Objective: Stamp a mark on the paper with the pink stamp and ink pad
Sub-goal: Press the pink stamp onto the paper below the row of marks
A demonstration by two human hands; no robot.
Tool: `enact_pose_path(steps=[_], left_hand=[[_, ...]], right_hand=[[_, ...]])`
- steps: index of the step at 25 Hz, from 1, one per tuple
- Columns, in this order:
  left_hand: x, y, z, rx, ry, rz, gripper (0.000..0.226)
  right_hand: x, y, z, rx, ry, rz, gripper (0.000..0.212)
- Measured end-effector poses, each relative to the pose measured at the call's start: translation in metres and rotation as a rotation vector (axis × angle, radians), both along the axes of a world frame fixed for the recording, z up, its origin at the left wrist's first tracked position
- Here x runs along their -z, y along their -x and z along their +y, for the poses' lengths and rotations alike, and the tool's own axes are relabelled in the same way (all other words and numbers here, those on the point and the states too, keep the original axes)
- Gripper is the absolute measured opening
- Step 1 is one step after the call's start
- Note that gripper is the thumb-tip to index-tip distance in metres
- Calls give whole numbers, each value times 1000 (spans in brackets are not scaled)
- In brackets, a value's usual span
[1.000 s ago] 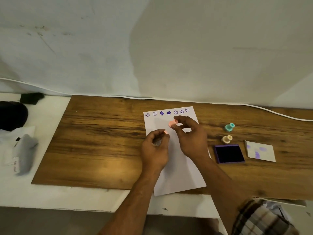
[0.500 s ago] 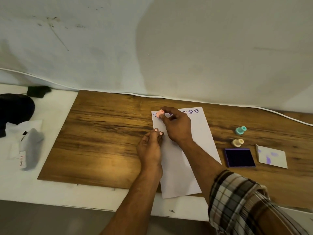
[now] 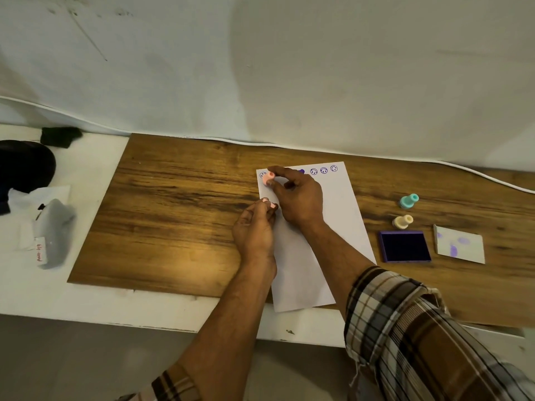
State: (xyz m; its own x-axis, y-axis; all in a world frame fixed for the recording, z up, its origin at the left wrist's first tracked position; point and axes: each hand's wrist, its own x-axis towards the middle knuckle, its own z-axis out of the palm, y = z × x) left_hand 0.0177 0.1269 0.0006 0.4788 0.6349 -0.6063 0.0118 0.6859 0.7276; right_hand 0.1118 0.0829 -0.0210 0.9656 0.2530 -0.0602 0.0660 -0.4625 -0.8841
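Observation:
A white paper lies on the wooden board, with a row of purple stamped marks along its far edge. My right hand pinches the pink stamp at the paper's far left corner, tilted, just below the leftmost mark. Whether its face touches the paper is hidden by my fingers. My left hand rests at the paper's left edge, fingertips pinched around a small pale piece that looks like the stamp's cap. The purple ink pad lies open to the right of the paper.
A teal stamp and a cream stamp lie behind the ink pad. To its right is a white lid with purple smears. On the white table at left are a grey bag and a black object. A white cable runs along the wall.
My right hand carried the pink stamp left and away from me, from mid-paper to the far left corner. My left hand shifted to the paper's left edge.

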Motion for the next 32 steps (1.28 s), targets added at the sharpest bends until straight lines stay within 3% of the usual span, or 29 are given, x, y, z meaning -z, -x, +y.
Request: enact_pose_path(steps=[23, 32], left_hand=[[6, 1, 1, -12, -16, 0, 11], [10, 0, 1, -22, -27, 3, 15]], right_hand=[[-4, -10, -2, -173, 258, -172, 26], [-12, -24, -4, -352, 291, -241, 26]])
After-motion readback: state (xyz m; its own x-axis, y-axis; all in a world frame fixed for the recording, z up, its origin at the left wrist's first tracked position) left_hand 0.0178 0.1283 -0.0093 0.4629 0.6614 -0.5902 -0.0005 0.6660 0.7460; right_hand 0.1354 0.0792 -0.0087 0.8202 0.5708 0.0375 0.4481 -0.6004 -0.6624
